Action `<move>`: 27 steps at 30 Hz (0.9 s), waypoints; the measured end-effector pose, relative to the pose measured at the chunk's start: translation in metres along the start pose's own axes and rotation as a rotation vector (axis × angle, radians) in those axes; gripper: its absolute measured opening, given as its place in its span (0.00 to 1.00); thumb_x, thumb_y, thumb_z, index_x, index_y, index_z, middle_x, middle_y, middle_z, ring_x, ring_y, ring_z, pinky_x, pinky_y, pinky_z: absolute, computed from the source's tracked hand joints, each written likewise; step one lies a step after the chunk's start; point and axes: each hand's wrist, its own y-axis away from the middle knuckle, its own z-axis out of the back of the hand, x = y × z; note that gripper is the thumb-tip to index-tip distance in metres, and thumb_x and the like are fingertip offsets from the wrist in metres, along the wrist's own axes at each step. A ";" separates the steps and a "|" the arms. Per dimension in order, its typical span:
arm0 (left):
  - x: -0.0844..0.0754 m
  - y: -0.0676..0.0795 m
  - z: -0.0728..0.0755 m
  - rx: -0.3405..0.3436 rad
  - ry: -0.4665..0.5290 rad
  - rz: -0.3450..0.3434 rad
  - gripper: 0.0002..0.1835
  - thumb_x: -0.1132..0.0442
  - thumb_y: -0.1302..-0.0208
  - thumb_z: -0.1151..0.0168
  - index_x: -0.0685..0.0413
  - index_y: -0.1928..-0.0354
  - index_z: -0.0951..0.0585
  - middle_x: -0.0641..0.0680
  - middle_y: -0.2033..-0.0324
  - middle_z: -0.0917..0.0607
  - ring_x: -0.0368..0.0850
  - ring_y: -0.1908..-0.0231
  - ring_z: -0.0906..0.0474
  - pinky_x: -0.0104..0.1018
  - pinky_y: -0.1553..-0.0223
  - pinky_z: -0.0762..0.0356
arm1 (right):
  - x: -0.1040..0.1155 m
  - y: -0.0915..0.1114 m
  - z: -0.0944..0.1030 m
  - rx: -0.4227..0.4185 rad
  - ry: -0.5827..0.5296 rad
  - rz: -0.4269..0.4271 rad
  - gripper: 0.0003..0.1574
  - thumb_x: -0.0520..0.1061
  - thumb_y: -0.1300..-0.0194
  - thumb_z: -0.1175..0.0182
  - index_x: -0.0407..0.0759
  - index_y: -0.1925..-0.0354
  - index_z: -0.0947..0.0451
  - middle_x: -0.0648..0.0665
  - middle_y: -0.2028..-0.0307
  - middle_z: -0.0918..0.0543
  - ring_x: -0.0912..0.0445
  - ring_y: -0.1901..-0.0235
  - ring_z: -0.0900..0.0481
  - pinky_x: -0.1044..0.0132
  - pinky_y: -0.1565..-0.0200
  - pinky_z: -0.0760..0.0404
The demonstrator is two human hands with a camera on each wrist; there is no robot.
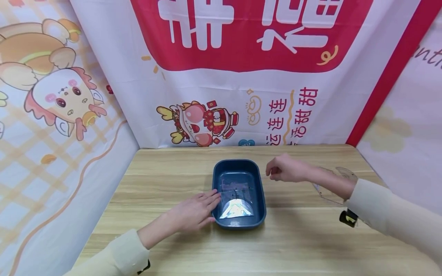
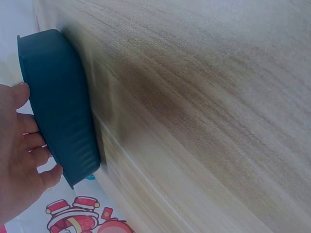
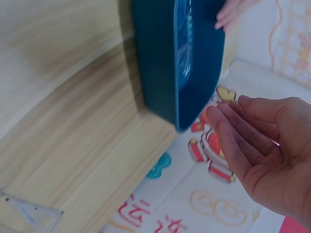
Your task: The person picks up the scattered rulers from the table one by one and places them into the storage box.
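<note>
A dark blue rectangular tub (image 1: 238, 226) stands on the wooden table. Inside it lie clear plastic drawing pieces (image 1: 236, 205), one with a shiny half-round shape. My left hand (image 1: 197, 211) rests against the tub's left rim, fingertips on the edge; the left wrist view shows its fingers spread along the outer wall (image 2: 60, 97). Just off the right rim is my right hand (image 1: 286, 168), loosely bent and holding nothing. In the right wrist view its fingers (image 3: 233, 145) are apart from the tub.
Clear, flat plastic drawing tools (image 1: 328, 191), one with a rounded end (image 1: 346, 173), lie on the table's right side, partly behind my right forearm. Printed cloth (image 1: 238, 80) hangs at the table's back edge, with more cloth at both sides.
</note>
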 end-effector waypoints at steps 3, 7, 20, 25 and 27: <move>0.000 0.000 -0.001 0.000 -0.004 0.001 0.34 0.42 0.30 0.60 0.56 0.30 0.43 0.54 0.29 0.42 0.51 0.29 0.52 0.50 0.34 0.41 | -0.012 0.006 0.003 -0.018 0.009 -0.034 0.05 0.37 0.43 0.37 0.44 0.66 0.17 0.53 0.75 0.17 0.66 0.76 0.24 0.75 0.73 0.22; -0.001 0.000 0.000 0.003 0.000 0.003 0.34 0.42 0.30 0.61 0.56 0.30 0.42 0.54 0.30 0.42 0.51 0.29 0.52 0.50 0.34 0.41 | -0.032 0.014 0.006 -0.025 0.005 -0.090 0.05 0.37 0.43 0.37 0.42 0.65 0.18 0.53 0.74 0.17 0.65 0.75 0.24 0.73 0.71 0.22; -0.002 0.001 0.000 0.009 -0.003 0.004 0.34 0.42 0.29 0.61 0.57 0.30 0.43 0.55 0.29 0.42 0.51 0.29 0.52 0.50 0.34 0.41 | -0.093 0.035 -0.001 -0.073 0.000 -0.192 0.07 0.34 0.47 0.35 0.37 0.66 0.19 0.48 0.73 0.16 0.60 0.72 0.20 0.68 0.68 0.19; -0.001 0.001 -0.001 -0.005 -0.014 -0.003 0.34 0.42 0.29 0.61 0.57 0.30 0.42 0.55 0.30 0.42 0.51 0.29 0.52 0.50 0.34 0.40 | -0.110 0.042 -0.004 -0.077 -0.009 -0.221 0.09 0.34 0.48 0.35 0.35 0.65 0.19 0.46 0.72 0.16 0.58 0.70 0.20 0.63 0.66 0.19; -0.001 0.001 -0.001 -0.013 -0.024 -0.005 0.34 0.43 0.29 0.60 0.57 0.30 0.42 0.55 0.30 0.42 0.51 0.29 0.51 0.50 0.34 0.40 | -0.118 0.045 -0.006 -0.082 -0.003 -0.234 0.10 0.34 0.49 0.35 0.35 0.65 0.19 0.45 0.71 0.16 0.56 0.70 0.20 0.61 0.65 0.18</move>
